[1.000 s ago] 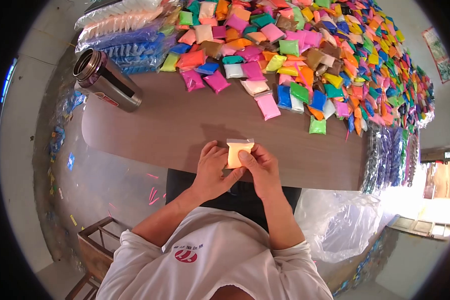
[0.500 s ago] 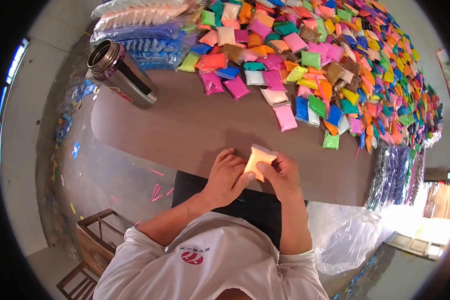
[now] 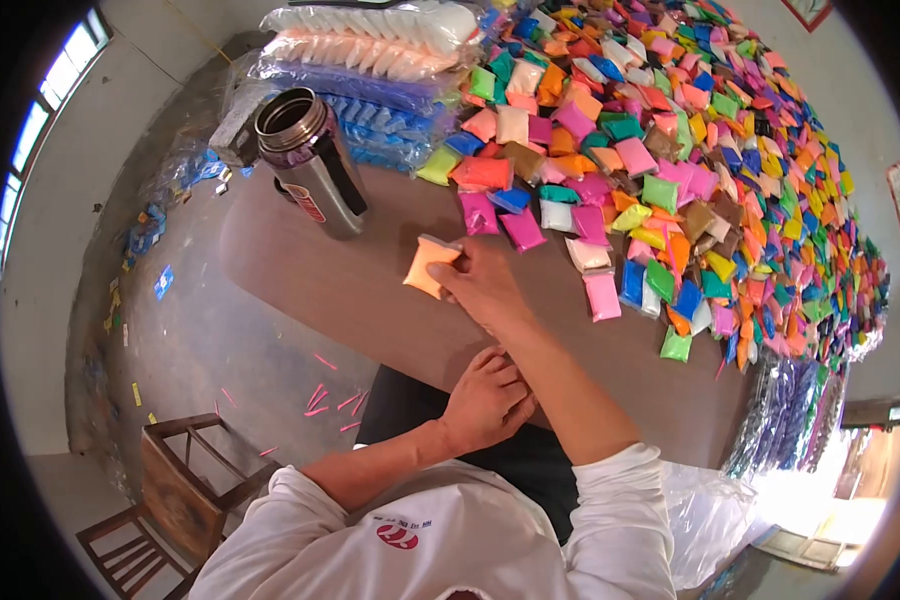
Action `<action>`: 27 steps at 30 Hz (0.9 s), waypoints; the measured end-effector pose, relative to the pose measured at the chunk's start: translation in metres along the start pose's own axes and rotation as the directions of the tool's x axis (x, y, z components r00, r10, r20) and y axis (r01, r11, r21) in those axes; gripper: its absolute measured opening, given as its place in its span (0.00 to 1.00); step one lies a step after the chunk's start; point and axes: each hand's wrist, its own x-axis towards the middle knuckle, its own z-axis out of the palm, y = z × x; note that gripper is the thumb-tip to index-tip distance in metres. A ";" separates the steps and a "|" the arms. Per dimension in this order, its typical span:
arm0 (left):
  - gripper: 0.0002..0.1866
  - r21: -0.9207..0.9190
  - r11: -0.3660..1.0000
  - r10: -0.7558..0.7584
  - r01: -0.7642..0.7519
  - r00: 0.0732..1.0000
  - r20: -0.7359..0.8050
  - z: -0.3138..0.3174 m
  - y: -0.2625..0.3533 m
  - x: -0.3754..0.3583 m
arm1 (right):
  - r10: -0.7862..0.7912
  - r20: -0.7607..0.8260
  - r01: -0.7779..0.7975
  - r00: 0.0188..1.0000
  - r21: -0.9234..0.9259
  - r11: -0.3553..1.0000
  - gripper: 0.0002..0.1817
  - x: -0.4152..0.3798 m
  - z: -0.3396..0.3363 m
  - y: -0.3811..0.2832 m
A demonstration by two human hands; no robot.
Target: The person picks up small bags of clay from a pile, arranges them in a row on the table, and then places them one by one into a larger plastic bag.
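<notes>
The light-orange sachet (image 3: 429, 268) is over the brown tabletop (image 3: 290, 265), near the steel flask (image 3: 342, 205); whether it touches the surface, I cannot tell. The right hand (image 3: 485, 285) pinches it at one side, thumb on its face, probably to keep it flat. The left hand (image 3: 485, 402) is curled beside the right forearm (image 3: 560, 380); its fingertips are partly hidden, so its grip is unclear.

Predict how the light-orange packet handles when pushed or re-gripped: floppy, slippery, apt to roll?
The light-orange packet probably won't flop much: pinched near one edge by the right hand, it sticks out without visible droop. Its plastic wrapping may be somewhat slippery. Being flattish and squarish, it would likely slide rather than roll.
</notes>
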 end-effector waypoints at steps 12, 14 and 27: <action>0.07 -0.144 0.990 0.003 -0.004 1.000 -0.006 0.003 -0.011 -0.009 | -0.463 -0.287 0.242 0.839 -0.565 0.789 0.24 0.019 -0.001 -0.012; 0.02 -0.106 0.994 0.026 -0.028 0.999 -0.022 0.000 -0.009 -0.008 | -0.741 -0.134 0.352 0.658 -0.815 0.460 0.24 0.033 -0.018 -0.028; 0.09 -0.112 0.993 0.044 -0.048 0.998 -0.039 -0.006 -0.008 -0.008 | -0.800 0.044 0.358 0.598 -0.908 0.218 0.19 0.072 -0.094 -0.008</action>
